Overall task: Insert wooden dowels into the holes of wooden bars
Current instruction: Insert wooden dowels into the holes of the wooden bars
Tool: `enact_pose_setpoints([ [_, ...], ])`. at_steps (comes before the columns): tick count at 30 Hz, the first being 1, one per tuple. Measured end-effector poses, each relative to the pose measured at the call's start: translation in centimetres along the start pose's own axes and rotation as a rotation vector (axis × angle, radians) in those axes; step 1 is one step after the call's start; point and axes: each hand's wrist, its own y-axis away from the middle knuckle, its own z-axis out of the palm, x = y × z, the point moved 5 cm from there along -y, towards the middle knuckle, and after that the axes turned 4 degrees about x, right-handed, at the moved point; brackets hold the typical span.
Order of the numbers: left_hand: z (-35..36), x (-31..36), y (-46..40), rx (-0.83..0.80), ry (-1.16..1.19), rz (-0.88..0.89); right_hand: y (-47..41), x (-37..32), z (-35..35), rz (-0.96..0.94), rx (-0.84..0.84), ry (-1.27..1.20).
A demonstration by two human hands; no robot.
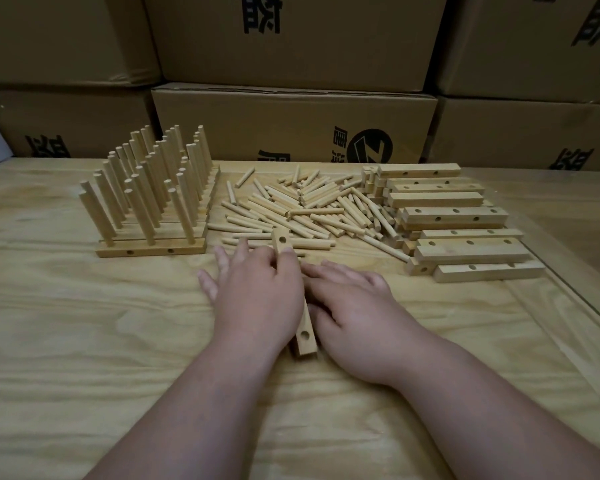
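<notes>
Both bare forearms reach forward over the pale wooden table (84,323). The left hand (257,292) lies palm down on a light wooden bar with round holes (305,337); its fingers are spread, and the thumb and first finger seem to pinch the far part of the bar. The right hand (354,306) lies flat just beside the bar, its fingers straight and together, pointing left and touching the side of the bar; they hold nothing.

The bar lies in the middle of the table, pointing away from the person. One hole shows at its near end and one at its far end (282,239); the middle is hidden under the left hand.

Behind the hands is a loose heap of short round wooden dowels (302,209). At the left stands a group of bars with upright dowels in them (149,202), slightly tilted. At the right is a stack of bare wooden bars (461,230).

The brown cardboard boxes (291,126) behind carry black printed characters and a round black logo (370,149); the writing is partly hidden and I cannot read it.
</notes>
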Motion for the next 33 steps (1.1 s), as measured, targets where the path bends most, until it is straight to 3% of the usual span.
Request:
enact_pose_setpoints([
  [4,0.8,0.1,0.0,-0.097,-0.020,0.096,0.0,0.0,-0.1,-0.013,0.034,-0.002],
  [10,0.9,0.4,0.1,-0.093,0.030,0.169,0.1,0.6,-0.9,0.064,0.148,-0.053],
  [13,0.5,0.9,0.6,-0.094,0.175,0.206,0.1,0.8,-1.4,0.111,0.215,-0.073],
  [20,-0.4,1.0,1.0,-0.113,0.631,0.052,0.0,1.1,-1.8,0.190,0.292,0.015],
  [26,-0.5,0.4,0.9,-0.100,0.907,-0.048,-0.1,1.9,-1.4,0.302,0.240,0.082],
  [33,-1.3,0.2,1.5,-0.082,0.982,-0.022,0.0,2.3,-1.8,0.379,0.274,0.033],
])
